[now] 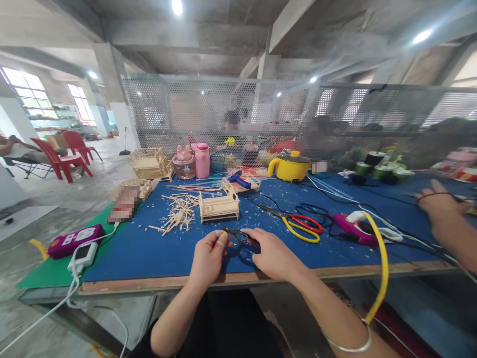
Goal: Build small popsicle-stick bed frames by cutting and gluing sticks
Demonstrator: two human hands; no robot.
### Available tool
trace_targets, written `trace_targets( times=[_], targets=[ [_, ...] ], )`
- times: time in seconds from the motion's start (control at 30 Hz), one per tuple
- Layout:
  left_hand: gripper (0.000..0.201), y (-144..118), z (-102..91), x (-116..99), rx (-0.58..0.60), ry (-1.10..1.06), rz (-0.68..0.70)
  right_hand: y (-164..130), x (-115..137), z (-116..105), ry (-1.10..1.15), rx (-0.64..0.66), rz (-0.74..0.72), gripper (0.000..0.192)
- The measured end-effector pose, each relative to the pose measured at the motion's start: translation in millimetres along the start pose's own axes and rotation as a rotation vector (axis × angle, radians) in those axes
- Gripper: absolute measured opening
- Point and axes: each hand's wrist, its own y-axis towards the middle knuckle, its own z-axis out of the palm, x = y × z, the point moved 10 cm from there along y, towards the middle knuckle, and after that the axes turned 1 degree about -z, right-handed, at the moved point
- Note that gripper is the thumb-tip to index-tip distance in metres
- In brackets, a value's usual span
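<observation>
Two hands (242,253) together, pinching small black metal snips (240,237) (slim blades), blue felt table (149,248)

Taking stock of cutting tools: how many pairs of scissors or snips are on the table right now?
2. Small dark snips held between left hand and right hand; red-and-yellow scissors lying right of them. Clutter may hide others.

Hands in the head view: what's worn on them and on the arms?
Both forearms are bare, with no sleeves or gloves. The left hand has a pale band wrapped round a fingertip. The right hand is bare; a thin silver bangle circles that arm near the frame's bottom edge.
</observation>
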Motion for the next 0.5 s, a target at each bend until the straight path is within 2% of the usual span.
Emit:
trace_targets(
  times=[0.23,0.37,0.43,0.5],
  targets=[
    [0.036,-0.6,2.4,-1.8,0.023,0.005,0.010,0.7,2.7,0.5,0.013,0.008,-0.017,0.062],
    [0.037,-4.5,12.3,-17.0,0.109,0.023,0.105,1.3,-0.3,-3.6,0.005,0.000,-0.013,0.058],
    [0.038,-5.5,15.2,-23.2,0.124,0.075,0.155,1.5,0.8,-3.9,0.005,0.011,-0.039,0.052],
    [0.043,-3.7,13.6,-21.4,0.090,0.168,0.144,1.6,3.2,-2.2,0.005,0.025,-0.075,0.046]
  ],
)
